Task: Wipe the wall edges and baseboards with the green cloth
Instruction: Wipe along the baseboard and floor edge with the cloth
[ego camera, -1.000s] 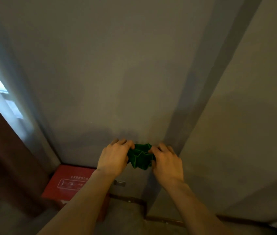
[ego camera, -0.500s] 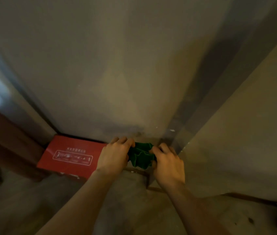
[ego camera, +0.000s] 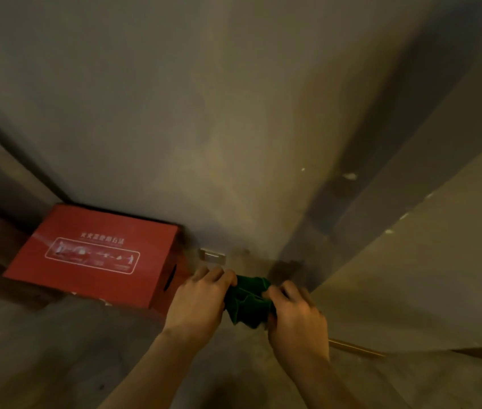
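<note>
A bunched green cloth (ego camera: pixel 247 301) hangs between my two hands, low in front of a wall corner. My left hand (ego camera: pixel 197 302) grips its left side and my right hand (ego camera: pixel 296 317) grips its right side. The grey wall (ego camera: pixel 204 128) rises ahead, and a vertical wall edge (ego camera: pixel 361 187) runs up to the right of the cloth. A brown baseboard (ego camera: pixel 358 348) shows along the right wall, just right of my right hand. The baseboard behind the hands is hidden.
A red cardboard box (ego camera: pixel 92 255) with white print sits on the floor against the wall at left. A small light plate (ego camera: pixel 211 256) is on the wall just above my left hand. Grey floor (ego camera: pixel 56 349) lies below.
The view has tilted further down toward the floor and closer to the corner. Both hands, still on the cloth, now sit lower, near the wall's foot and the box.
</note>
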`<state>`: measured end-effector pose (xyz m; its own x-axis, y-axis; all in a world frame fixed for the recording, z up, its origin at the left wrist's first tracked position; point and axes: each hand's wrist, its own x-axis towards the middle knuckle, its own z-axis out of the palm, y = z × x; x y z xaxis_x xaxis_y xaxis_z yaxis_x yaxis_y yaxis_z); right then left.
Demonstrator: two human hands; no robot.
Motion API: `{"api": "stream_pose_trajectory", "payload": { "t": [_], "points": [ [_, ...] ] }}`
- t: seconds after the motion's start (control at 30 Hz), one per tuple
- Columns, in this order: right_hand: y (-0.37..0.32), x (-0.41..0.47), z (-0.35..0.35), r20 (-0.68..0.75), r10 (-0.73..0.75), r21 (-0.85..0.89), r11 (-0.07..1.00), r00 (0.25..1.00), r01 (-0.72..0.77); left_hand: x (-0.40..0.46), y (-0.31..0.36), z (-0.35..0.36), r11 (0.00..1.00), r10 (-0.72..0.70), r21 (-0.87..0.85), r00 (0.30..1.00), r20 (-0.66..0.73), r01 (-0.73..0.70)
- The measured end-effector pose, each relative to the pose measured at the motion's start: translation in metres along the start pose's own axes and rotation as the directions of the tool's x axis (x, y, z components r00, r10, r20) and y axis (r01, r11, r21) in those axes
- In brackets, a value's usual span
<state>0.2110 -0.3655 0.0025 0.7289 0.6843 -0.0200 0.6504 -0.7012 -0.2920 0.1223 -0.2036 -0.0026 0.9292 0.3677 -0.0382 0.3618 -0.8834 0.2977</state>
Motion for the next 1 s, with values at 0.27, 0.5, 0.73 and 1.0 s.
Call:
{"api": "stream_pose_trajectory", "payload": {
  "t": [0.27,0.5,0.73,1.0],
  "points": [
    [0.050,0.006,0.150,0.048,0.075,0.008,0.997,0.996,-0.076,0.010,-0.039,0.152,0.999,-0.007,0.041,0.999,0.035,0.006],
    [0.091,0.019,0.291,0.114,0.121,0.051,0.991,0.986,-0.127,0.025,-0.085,0.285,0.997,0.011,0.070,0.998,0.054,-0.015],
    [0.116,0.033,0.415,0.128,0.129,0.028,0.991,0.983,-0.134,0.037,-0.134,0.399,0.996,0.039,0.077,0.997,0.065,-0.044],
    [0.138,0.048,0.509,0.059,0.128,0.045,0.990,0.990,-0.131,0.048,-0.175,0.489,1.000,0.026,0.013,0.995,0.094,-0.027]
  ]
}}
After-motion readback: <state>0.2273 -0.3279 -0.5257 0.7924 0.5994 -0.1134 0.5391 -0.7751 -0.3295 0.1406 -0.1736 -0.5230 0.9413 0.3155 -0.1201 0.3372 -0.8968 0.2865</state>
